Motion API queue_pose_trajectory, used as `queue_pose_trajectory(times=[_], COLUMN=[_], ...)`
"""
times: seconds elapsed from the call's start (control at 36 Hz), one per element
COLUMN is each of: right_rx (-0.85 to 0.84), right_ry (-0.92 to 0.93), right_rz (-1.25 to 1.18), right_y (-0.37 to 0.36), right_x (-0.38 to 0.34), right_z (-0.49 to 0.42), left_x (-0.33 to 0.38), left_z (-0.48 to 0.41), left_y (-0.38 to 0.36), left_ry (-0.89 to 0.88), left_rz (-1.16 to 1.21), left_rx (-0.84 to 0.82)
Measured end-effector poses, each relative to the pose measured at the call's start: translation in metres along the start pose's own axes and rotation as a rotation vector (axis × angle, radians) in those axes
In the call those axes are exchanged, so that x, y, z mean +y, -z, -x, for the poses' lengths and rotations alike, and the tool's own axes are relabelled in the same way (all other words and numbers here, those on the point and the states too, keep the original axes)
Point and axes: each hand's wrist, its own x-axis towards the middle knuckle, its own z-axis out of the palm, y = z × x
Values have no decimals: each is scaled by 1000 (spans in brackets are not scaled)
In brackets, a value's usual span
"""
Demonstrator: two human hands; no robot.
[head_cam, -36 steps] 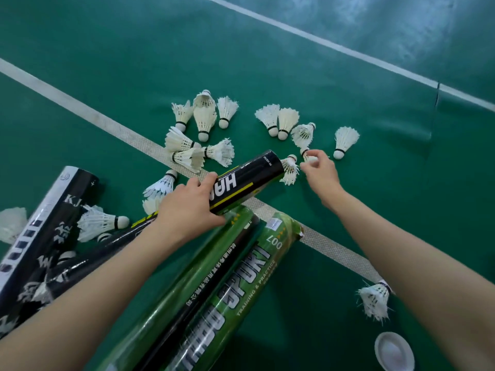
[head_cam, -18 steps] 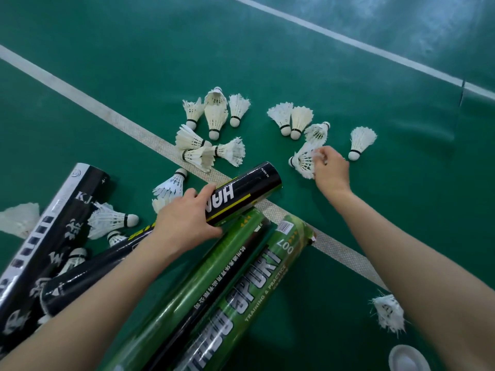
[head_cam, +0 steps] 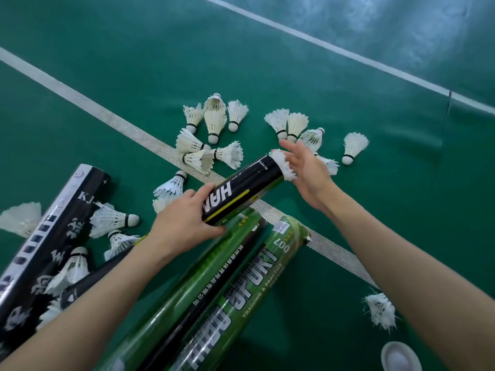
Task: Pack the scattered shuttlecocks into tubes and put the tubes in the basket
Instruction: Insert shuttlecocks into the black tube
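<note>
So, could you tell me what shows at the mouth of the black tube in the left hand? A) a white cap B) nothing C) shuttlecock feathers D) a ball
C: white feathers of a shuttlecock stick out of the black tube, by the open right hand.

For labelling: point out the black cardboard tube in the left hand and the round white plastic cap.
black cardboard tube (head_cam: 246,188): head view, printed side wall.
round white plastic cap (head_cam: 401,358): head view, its centre.

floor (head_cam: 107,36): green court mat | white lines (head_cam: 321,46) | glare (head_cam: 401,28) top right
</note>
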Motion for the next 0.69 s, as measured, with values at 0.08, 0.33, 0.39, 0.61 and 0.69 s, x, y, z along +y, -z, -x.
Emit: queue_pose_trajectory(times=[0.08,0.33,0.39,0.61,0.69], right_rx=[-159,-51,-37,-86,-67], right_ry=[7,-53,-77,-190,-214], right_rz=[81,167,191,78,65], right_y=[-19,-52,-65,-101,-100], right_x=[5,1,-1,8,16], right_z=[3,-31,-42,-68,-70], left_x=[-3,-34,-41,-66,-75], left_z=[0,-5,-6,-1,4], left_y=[1,10,15,21,22], left_ry=[12,179,206,291,313], left_rz=[-3,-21,7,13,4], left_rx=[5,43,61,32,13])
